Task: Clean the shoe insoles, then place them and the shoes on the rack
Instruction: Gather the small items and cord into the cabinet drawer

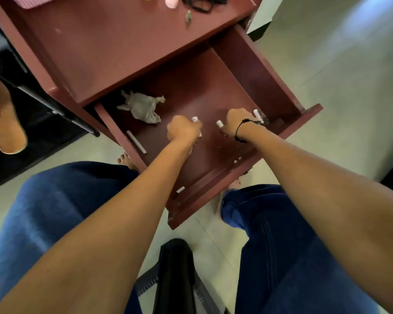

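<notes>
Both my hands reach into an open drawer [247, 71] of a reddish-brown cabinet. My left hand [183, 130] is closed around a small white stick-like object [195, 119] whose tip pokes out above the fist. My right hand [235, 122], with a black cord on the wrist, is closed around another small white object [219, 123]. A crumpled grey cloth [143, 106] lies at the drawer's back left. An orange-tan insole [6, 123] lies at the far left on a dark surface. No shoes or rack are in view.
More white sticks lie in the drawer: one along the left wall [136, 141], one at the front [180, 189], one by the right corner [258, 114]. The cabinet top [114, 48] holds small items and black cords [202, 3]. A black chair part [175, 275] sits between my knees.
</notes>
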Available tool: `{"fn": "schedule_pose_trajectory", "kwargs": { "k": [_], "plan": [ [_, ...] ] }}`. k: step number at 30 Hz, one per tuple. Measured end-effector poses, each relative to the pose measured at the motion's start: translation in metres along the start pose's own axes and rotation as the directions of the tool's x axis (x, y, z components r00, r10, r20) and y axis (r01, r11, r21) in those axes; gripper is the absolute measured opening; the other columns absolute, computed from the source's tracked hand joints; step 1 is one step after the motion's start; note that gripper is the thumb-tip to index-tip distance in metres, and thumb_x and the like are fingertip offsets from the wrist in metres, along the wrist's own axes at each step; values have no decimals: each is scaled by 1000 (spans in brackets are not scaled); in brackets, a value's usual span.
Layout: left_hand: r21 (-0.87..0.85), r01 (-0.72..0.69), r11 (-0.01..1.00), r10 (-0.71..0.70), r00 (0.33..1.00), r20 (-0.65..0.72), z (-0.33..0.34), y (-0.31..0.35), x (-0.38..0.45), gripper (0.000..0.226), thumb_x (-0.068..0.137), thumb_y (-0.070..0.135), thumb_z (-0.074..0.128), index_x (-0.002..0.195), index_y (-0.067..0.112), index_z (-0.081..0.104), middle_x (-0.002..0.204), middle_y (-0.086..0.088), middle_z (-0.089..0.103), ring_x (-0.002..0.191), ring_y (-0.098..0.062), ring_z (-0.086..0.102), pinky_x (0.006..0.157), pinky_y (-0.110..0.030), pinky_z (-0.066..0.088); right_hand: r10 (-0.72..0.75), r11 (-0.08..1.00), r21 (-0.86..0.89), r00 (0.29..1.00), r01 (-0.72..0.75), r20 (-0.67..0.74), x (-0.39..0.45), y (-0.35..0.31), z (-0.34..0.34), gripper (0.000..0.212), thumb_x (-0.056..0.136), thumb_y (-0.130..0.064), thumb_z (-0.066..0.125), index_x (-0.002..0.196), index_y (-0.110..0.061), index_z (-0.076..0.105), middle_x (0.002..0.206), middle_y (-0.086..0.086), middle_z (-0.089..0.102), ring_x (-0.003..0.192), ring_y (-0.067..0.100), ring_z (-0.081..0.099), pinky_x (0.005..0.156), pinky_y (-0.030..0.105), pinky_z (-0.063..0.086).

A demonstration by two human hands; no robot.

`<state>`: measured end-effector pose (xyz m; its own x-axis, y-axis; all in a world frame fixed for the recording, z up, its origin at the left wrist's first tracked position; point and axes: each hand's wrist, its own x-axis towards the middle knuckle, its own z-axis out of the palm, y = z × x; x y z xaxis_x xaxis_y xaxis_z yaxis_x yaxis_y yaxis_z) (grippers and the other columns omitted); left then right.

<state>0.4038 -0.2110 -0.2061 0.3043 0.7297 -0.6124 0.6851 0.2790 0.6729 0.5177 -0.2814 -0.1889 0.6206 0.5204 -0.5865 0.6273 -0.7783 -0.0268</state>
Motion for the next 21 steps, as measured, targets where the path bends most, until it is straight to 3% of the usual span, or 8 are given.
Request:
{"fn": "schedule_pose_trajectory", "kwargs": {
  "k": [3,6,11,16,21],
  "plan": [
    [133,62,989,-68,997,38,33,-8,6,30,87,30,58,95,3,71,99,-17,71,99,-32,65,83,-35,54,33,998,-60,999,-32,20,15,13,12,40,95,-36,45,120,-7,56,125,17,56,118,33,52,106,42,30],
    [248,64,967,-86,993,79,55,-9,10,33,90,24,57,114,3,65,120,-16,64,114,-30,58,90,-33,46,37,991,-126,999,-33,23,29,23,21,40,96,-33,43,123,-7,54,128,17,55,122,32,49,108,40,29],
    [339,-40,940,5,995,104,76,1,7,34,90,23,55,118,4,61,125,-19,60,117,-36,55,90,-35,46,-28,982,-185,999,34,36,40,27,18,37,94,-27,48,123,-4,54,128,20,54,118,36,52,98,41,40],
    [351,-31,936,-6,994,106,90,-1,2,35,91,23,54,119,4,60,125,-19,59,116,-37,55,90,-36,46,-20,970,-243,1000,23,15,41,35,16,39,96,-31,44,126,-6,51,132,19,50,125,35,45,108,42,28],
    [345,-60,937,7,988,151,103,-1,-5,37,91,25,55,120,2,59,126,-20,58,116,-37,55,88,-36,46,-17,962,-274,1000,17,3,41,34,14,35,94,-23,49,126,-7,52,132,15,51,122,33,48,94,40,41]
  ]
}}
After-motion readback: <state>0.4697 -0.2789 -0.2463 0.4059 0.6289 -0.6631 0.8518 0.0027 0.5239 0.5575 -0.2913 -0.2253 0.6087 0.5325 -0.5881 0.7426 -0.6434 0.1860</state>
